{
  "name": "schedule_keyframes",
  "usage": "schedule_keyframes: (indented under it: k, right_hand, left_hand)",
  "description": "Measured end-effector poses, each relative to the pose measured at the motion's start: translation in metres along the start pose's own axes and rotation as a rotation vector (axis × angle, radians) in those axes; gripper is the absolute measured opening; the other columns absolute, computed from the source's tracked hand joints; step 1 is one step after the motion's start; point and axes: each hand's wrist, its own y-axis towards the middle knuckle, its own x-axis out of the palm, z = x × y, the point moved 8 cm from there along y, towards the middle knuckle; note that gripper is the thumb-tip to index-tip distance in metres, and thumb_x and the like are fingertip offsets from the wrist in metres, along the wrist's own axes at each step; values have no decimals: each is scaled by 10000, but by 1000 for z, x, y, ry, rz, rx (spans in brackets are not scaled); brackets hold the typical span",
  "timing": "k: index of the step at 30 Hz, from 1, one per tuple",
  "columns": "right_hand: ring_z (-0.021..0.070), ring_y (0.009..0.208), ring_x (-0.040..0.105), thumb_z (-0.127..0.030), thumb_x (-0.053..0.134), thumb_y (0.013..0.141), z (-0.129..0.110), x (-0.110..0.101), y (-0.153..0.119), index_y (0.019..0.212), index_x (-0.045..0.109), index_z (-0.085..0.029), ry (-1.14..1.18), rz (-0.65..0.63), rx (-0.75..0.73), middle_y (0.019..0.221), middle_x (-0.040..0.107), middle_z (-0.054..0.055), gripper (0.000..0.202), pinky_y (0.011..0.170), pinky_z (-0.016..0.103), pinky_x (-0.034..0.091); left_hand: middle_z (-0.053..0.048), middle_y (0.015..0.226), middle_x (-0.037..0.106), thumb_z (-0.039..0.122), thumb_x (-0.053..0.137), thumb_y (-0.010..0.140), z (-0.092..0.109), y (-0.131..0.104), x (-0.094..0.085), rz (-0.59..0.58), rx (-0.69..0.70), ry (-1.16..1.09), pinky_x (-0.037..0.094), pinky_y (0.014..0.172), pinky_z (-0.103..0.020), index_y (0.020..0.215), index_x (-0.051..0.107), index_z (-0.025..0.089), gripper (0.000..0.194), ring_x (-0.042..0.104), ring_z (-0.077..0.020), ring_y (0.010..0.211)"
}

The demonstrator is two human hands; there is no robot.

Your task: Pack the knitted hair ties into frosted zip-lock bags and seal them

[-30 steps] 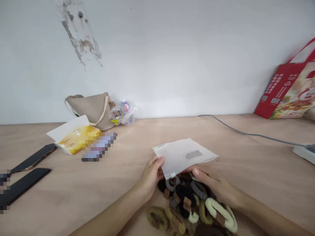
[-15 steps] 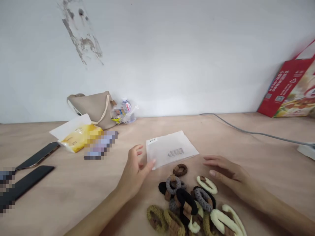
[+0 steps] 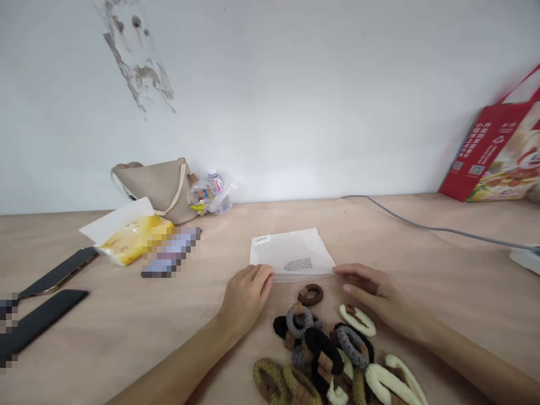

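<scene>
A flat white translucent bag (image 3: pixel 291 250) with small print lies on the table. My left hand (image 3: pixel 250 289) is closed on its near left corner, thumb and fingers pressed together. At the near right corner, my right hand (image 3: pixel 373 289) has its fingertips touching the edge, thumb and fingers apart. Just below the bag sits a brown hair tie (image 3: pixel 310 294). Nearer to me is a pile of knitted hair ties: grey (image 3: pixel 299 321), black (image 3: pixel 323 349), olive (image 3: pixel 271 381) and cream (image 3: pixel 358 321), several with brown tags.
At the left lie a dark phone (image 3: pixel 59 274), a black flat object (image 3: pixel 42 323), a yellow packet (image 3: pixel 137 239) and a pixelated item (image 3: pixel 172 253). Behind are a beige bag (image 3: pixel 156 183) and a bottle (image 3: pixel 216 183). A grey cable (image 3: pixel 422 226) and red bag (image 3: pixel 485 152) are at the right.
My left hand has closed on the bag's near left corner. The bag's near edge now lies straighter across. My right hand has moved left to the bag's right corner.
</scene>
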Motion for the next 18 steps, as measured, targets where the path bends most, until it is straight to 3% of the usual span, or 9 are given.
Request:
schedule_keyframes:
  k: [4,7,13,18]
  right_hand:
    - [214,990,611,-384,492,899,-6,0,-6,1122,597,-208,8,18,-42,1080,651,79,303,832,349,518]
    - [205,895,624,-369,483,900,-15,0,-10,1071,624,-213,-21,35,-69,992,664,68,271,783,340,522]
    - [195,1002,596,-185,445,893,-61,28,-10,1045,648,-248,-338,-181,-359,1060,671,42,261,875,333,474]
    - [210,875,623,-48,442,821,-78,38,-4,1024,648,-249,-499,-142,-429,965,688,49,353,780,356,485]
  left_hand:
    - [-51,959,720,67,411,851,3,0,-1,28,96,7,507,743,-301,844,661,203,285,635,-188,818]
    - [-48,970,728,49,432,837,4,2,-3,59,116,9,512,740,-318,892,690,205,307,619,-195,824]
    - [-39,1024,723,37,462,825,0,4,-16,188,17,29,407,914,-471,997,686,229,341,609,-235,918]
    - [-52,1044,706,49,474,800,-4,8,-18,243,-53,-21,488,831,-377,1083,660,214,377,600,-224,952]
